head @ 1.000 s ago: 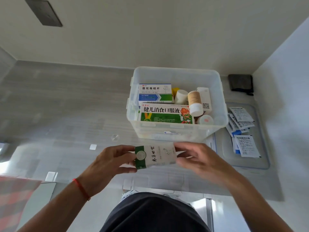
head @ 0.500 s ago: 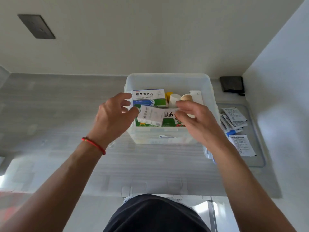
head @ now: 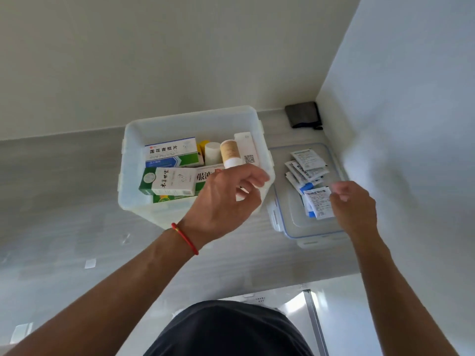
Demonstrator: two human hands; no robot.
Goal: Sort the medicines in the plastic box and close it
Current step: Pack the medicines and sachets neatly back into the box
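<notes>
Your right hand (head: 353,202), fingers loosely curled and holding nothing, is at the right edge of the sachets (head: 312,181) fanned on the lid (head: 295,224) right of the plastic box (head: 190,122); your left hand (head: 226,199), relaxed and empty, hovers farther off, over the box's near right corner.

The left hand (head: 226,199) covers the large green carton's (head: 180,197) right half and the plastic box's (head: 190,119) near corner; sachet (head: 318,202) print beside the right hand (head: 353,201) is unreadable.

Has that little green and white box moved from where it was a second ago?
Yes. The green and white box went from the hands, in front of the plastic box, to lying inside it.
</notes>
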